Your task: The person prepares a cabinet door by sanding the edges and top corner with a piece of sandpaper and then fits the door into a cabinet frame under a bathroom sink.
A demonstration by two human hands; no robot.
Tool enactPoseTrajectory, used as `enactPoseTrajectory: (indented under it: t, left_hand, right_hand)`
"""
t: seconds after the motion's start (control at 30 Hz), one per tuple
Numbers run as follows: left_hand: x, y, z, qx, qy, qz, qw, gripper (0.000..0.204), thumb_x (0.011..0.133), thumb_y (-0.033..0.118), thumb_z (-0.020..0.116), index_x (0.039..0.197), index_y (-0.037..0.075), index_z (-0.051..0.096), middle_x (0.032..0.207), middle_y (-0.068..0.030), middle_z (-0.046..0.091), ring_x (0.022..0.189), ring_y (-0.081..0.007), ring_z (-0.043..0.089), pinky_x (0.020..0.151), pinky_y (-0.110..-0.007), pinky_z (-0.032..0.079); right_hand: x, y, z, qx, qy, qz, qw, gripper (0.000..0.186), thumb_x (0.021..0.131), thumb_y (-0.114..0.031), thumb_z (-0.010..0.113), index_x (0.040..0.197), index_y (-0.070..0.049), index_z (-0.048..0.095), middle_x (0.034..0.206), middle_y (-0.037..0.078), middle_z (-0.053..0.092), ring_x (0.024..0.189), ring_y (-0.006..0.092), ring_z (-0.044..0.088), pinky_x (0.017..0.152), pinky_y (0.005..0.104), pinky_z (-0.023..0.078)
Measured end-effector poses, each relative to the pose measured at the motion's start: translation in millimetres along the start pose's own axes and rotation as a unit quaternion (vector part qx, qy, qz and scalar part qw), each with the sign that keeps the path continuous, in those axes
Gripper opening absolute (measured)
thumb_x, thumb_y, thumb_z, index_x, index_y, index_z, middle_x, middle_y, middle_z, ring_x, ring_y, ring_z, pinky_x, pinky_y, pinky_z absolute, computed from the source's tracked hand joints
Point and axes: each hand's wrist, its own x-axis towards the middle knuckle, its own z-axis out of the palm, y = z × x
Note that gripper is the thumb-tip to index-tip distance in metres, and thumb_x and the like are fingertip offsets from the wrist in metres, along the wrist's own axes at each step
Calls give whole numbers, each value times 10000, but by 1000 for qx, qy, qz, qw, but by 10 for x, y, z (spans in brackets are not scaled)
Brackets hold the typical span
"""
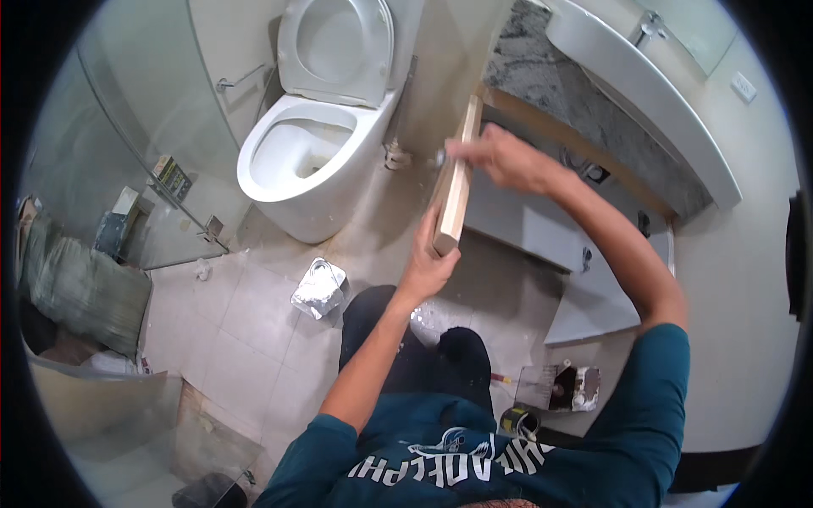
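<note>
A pale wooden board (pixel 458 196) stands on edge before me, its far end beside the corner of the vanity cabinet. My left hand (pixel 429 264) is wrapped around the board's near end, thumb on one side and fingers on the other. Farther up, my right hand (pixel 510 161) is closed, and its fingers reach over the board's top edge. A small shiny round thing (pixel 440 157) shows by those fingertips, blurred; what the right hand holds is hidden. The board's left face is seen only at a steep angle.
Ahead to the left is a white toilet (pixel 330 152) with its lid raised. A foil-covered container (pixel 319 289) rests on the tiled floor. The vanity (pixel 584 102) has open white doors below. By my right side are a paint tray (pixel 559 387) and a can (pixel 519 420).
</note>
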Motion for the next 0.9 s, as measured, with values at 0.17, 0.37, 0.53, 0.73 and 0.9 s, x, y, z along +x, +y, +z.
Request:
enactPoseTrajectory:
  t: [0.17,0.37,0.53,0.73,0.9]
  left_hand:
    - [-5,56,-169,-33,0,2,999,739,895,-4,610,1582,-14,336,1456,-162,540,1363,-203,491,1128,-328,390]
    - [16,186,-53,-27,-14,-30,999,817,832,31,631,1583,-17,312,1504,-248,469,1444,-350,441,1189,-403,345]
    - [10,17,-14,20,17,26,999,730,910,-2,596,1586,-16,321,1436,-152,538,1281,-195,531,1068,-313,438]
    - [10,38,-162,-53,-3,-10,999,729,927,-12,599,1594,-5,305,1417,-111,536,1239,-149,526,956,-250,480]
    - [8,55,12,10,-9,18,1000,707,929,-17,593,1580,-13,317,1409,-127,527,1217,-148,534,960,-262,484]
  right_hand:
    - [56,-283,102,1,-8,-127,992,307,971,-58,640,1252,-125,745,1303,133,705,1220,345,633,1089,430,504]
    - [173,224,-29,-6,16,0,1000,402,962,-13,570,1313,-148,711,1336,114,687,1051,321,622,1045,393,509]
    - [19,66,28,-29,-1,-49,998,315,1021,-87,575,1281,-162,736,1199,187,719,1106,338,661,1017,450,509]
    - [237,273,28,-28,14,-30,999,340,1006,-40,547,1299,-110,706,1160,186,722,1074,359,679,985,431,533]
    - [159,487,8,-34,73,-49,996,352,953,20,569,1241,-103,729,1159,179,720,1078,355,673,974,436,531]
